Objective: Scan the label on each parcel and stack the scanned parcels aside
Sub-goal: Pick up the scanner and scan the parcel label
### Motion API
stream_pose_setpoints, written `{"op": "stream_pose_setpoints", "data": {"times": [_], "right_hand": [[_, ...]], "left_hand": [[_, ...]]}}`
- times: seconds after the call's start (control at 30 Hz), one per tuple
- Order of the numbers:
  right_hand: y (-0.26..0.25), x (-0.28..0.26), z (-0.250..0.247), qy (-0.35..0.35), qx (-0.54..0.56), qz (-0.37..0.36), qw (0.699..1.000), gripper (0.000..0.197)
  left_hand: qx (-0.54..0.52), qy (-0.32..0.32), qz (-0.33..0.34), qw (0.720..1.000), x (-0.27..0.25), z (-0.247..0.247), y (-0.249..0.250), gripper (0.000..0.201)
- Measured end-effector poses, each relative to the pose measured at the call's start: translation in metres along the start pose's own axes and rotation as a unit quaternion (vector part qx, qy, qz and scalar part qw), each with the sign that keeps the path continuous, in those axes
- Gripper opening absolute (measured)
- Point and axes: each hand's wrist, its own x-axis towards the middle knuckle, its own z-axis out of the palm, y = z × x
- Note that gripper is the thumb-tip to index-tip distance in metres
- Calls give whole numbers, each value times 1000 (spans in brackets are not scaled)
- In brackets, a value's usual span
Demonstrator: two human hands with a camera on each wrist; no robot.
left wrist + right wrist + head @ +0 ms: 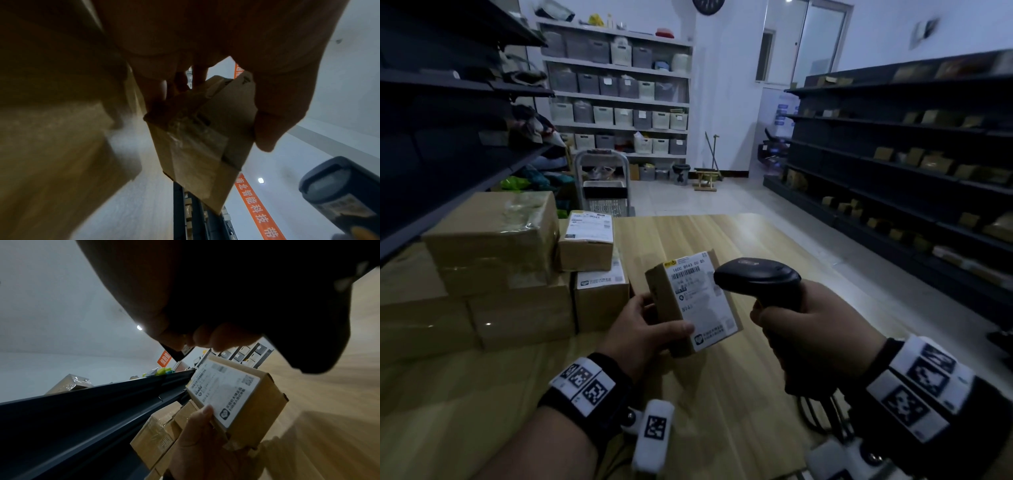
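Scanning was the step in hand, judged from the head view: the left hand (650,329) gripped a small parcel (690,301) above the middle of the table (739,394), thumb curled over the near corner of its white label (697,294), fingers behind. The right hand (815,329) was wrapped tight round the scanner (758,277), nose just beside the label's right edge. Stacked parcels (517,274) sat along the table's left edge.

From the left wrist, fingers (164,91) and thumb clamped the parcel (197,139) by opposite faces, a firm hold. The scanner (339,191) hung low right.

From the right wrist, the label (222,389) faced the scanner squarely, barcode uncovered. To my eye, backing the scanner off slightly and keeping that thumb clear would read it cleanly.
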Motion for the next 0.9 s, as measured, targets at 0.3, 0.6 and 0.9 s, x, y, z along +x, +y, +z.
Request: {"op": "stream_pose_setpoints", "data": {"times": [0.3, 0.6, 0.9], "right_hand": [[6, -11, 7, 12, -4, 17, 1000, 8], [12, 0, 21, 32, 27, 40, 998, 7], [12, 0, 17, 26, 51, 17, 998, 19]], "left_hand": [[-21, -12, -16, 1000, 4, -4, -1, 87], [-12, -26, -3, 1000, 4, -4, -1, 76], [3, -29, 4, 1000, 9, -8, -5, 107]]}}
